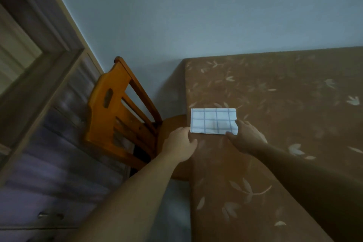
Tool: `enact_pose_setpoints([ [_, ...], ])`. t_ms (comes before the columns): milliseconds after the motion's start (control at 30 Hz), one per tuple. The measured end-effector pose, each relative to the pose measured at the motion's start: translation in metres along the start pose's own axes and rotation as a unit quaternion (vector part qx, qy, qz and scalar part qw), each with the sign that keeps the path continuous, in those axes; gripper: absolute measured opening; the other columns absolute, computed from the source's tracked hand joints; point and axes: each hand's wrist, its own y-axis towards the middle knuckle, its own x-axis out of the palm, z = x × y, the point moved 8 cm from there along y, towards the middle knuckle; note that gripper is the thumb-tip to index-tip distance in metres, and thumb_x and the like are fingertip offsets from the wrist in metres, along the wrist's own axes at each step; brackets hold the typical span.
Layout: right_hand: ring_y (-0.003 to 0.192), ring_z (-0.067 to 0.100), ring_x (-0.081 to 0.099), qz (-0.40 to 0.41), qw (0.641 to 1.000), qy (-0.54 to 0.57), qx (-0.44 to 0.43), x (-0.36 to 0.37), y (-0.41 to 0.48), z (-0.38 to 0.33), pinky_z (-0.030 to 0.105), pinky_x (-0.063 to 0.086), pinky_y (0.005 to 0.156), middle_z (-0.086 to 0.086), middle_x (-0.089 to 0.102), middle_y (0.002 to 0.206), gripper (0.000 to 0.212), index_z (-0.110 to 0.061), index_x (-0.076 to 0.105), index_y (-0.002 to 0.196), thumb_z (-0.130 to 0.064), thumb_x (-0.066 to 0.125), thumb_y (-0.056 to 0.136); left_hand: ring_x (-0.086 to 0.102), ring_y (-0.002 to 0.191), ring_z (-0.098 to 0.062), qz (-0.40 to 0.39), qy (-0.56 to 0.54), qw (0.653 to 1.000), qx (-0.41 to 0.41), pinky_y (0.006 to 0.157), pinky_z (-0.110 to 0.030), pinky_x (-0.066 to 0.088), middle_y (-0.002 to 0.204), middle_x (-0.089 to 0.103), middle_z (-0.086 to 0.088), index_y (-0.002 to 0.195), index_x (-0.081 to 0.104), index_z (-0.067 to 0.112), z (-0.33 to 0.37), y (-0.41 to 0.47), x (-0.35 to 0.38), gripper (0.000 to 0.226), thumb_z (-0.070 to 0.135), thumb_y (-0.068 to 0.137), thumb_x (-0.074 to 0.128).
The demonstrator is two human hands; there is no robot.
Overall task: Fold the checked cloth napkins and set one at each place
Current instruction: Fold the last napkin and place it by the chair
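Head view: two bare forearms reach in from the near side over the table's [275, 104] left edge. The table is covered with a brown cloth [245, 192] printed with pale leaves.

The left hand [181, 141] sits right at that left edge, its knuckles up against the near left corner of the napkin [213, 121]. Its fingers curl under and out of sight, so I cannot tell whether it grasps the napkin or only touches it.

The right hand [246, 137] lies a little further in on the table with its grip relaxed. One fingertip [238, 122] is on the napkin's right edge and the thumb on its near edge, framing that corner.

The napkin itself is folded into a neat rectangle, white with blue checks. It lies flat on the table close to the left edge, roughly midway between the table's near and far ends.

Just beside the table's left edge stands an orange-brown wooden chair [117, 108], its seat tucked in against that side.

Beyond the table's far edge rises a pale blue wall [196, 15]. Well off to the table's left there is blurred wooden framing [39, 65].
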Motion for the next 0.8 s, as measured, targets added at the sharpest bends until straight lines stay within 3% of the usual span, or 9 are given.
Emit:
enact_pose_setpoints([
  [67, 0.114, 0.028, 0.054, -0.012, 1.000, 0.020, 0.010, 0.008, 0.032, 0.011, 0.043, 0.047, 0.094, 0.007, 0.056, 0.128, 0.045, -0.013, 0.049, 0.130, -0.039, 0.052, 0.093, 0.056, 0.114, -0.018, 0.029, -0.087, 0.995, -0.049, 0.083, -0.024, 0.041, 0.128, 0.060, -0.006, 0.129, 0.057, 0.011, -0.003, 0.019, 0.005, 0.036, 0.027, 0.097, 0.055],
  [167, 0.105, 0.030, 0.058, -0.011, 0.996, 0.083, 0.031, 0.019, 0.074, 0.028, 0.038, 0.049, 0.085, 0.013, 0.060, 0.119, 0.039, -0.009, 0.051, 0.124, -0.030, 0.052, 0.091, 0.058, 0.095, -0.013, 0.062, -0.144, 0.982, -0.106, 0.073, -0.024, 0.045, 0.107, 0.066, -0.003, 0.112, 0.065, 0.013, -0.009, 0.050, 0.016, 0.023, 0.027, 0.096, 0.058],
  [300, 0.082, 0.025, 0.056, 0.030, 0.992, 0.116, 0.047, 0.019, 0.110, 0.042, 0.033, 0.044, 0.067, 0.012, 0.059, 0.101, 0.013, -0.014, 0.049, 0.089, -0.026, 0.054, 0.088, 0.051, 0.076, -0.008, 0.073, -0.169, 0.969, -0.166, 0.054, -0.017, 0.035, 0.091, 0.058, 0.003, 0.098, 0.059, 0.018, -0.018, 0.072, 0.033, 0.014, 0.030, 0.093, 0.062],
  [467, 0.080, 0.022, 0.056, 0.031, 0.984, 0.157, 0.074, 0.017, 0.134, 0.049, 0.030, 0.042, 0.064, 0.003, 0.061, 0.093, 0.015, -0.016, 0.059, 0.098, -0.026, 0.057, 0.088, 0.053, 0.081, -0.010, 0.083, -0.166, 0.964, -0.188, 0.054, -0.015, 0.035, 0.098, 0.060, 0.001, 0.108, 0.058, 0.017, -0.027, 0.081, 0.038, 0.021, 0.024, 0.090, 0.066],
  [600, 0.082, 0.026, 0.059, 0.035, 0.980, 0.175, 0.089, 0.018, 0.147, 0.049, 0.030, 0.045, 0.067, 0.006, 0.062, 0.092, 0.008, -0.018, 0.060, 0.093, -0.023, 0.055, 0.089, 0.052, 0.068, -0.005, 0.079, -0.153, 0.967, -0.190, 0.052, -0.016, 0.036, 0.095, 0.064, 0.003, 0.104, 0.063, 0.019, -0.034, 0.084, 0.041, 0.016, 0.026, 0.090, 0.066],
  [667, 0.081, 0.027, 0.060, 0.034, 0.981, 0.175, 0.080, 0.016, 0.152, 0.043, 0.031, 0.047, 0.066, 0.007, 0.062, 0.089, 0.010, -0.016, 0.061, 0.091, -0.020, 0.052, 0.091, 0.053, 0.072, -0.006, 0.079, -0.161, 0.965, -0.190, 0.053, -0.016, 0.037, 0.095, 0.065, 0.003, 0.100, 0.064, 0.019, -0.037, 0.086, 0.040, 0.012, 0.026, 0.090, 0.067],
  [800, 0.073, 0.023, 0.056, 0.036, 0.979, 0.188, 0.070, 0.011, 0.161, 0.031, 0.025, 0.041, 0.053, 0.001, 0.054, 0.076, 0.011, -0.015, 0.059, 0.092, -0.018, 0.049, 0.094, 0.052, 0.071, -0.007, 0.102, -0.186, 0.956, -0.201, 0.052, -0.015, 0.037, 0.090, 0.058, 0.007, 0.092, 0.058, 0.023, -0.042, 0.089, 0.035, 0.010, 0.026, 0.090, 0.067],
])
